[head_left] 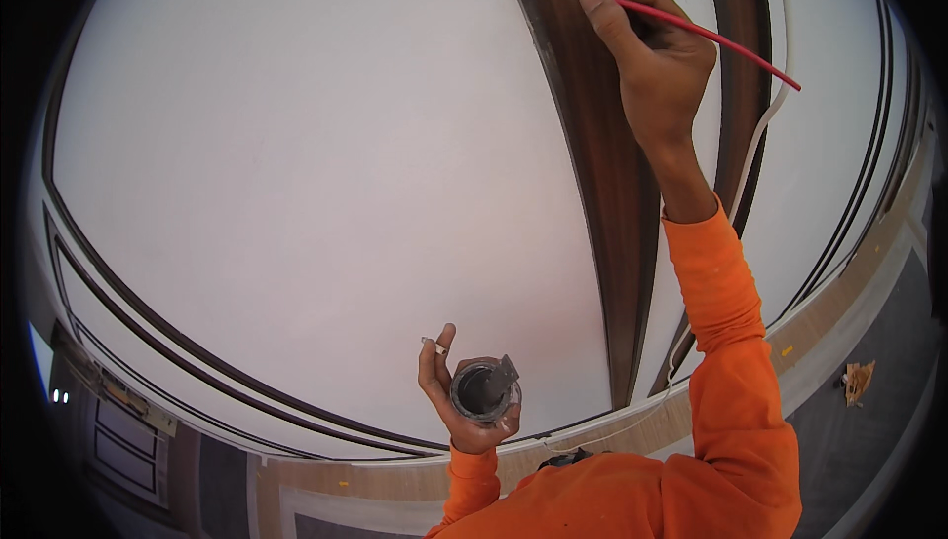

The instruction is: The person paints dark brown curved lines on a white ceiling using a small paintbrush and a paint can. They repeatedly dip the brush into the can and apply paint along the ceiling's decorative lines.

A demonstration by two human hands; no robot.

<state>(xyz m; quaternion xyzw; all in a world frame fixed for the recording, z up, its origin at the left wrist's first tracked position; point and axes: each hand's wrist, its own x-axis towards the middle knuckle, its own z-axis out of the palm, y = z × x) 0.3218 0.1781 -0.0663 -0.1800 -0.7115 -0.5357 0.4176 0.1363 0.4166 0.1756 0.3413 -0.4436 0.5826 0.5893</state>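
Note:
High on the panelling, my right hand (660,70) is closed on a thin paintbrush (736,45) with a red handle and metal ferrule. Its bristle tip is at the left part of a dark brown wooden strip (592,134); whether it touches the wood is hard to tell. Low in the view, my left hand (441,386) is wrapped round a small open pot (478,393) with dark grey contents. A flat grey blade-like piece (505,374) sticks out over the pot's rim. Between the left fingers sits a short white stick (433,345).
A broad white wall panel (326,174) fills the left and middle. Another dark wooden strip (743,65) stands to the right, with a white cable (765,124) hanging along it. Crumpled brown paper (858,381) lies on the grey floor (834,445) at the lower right.

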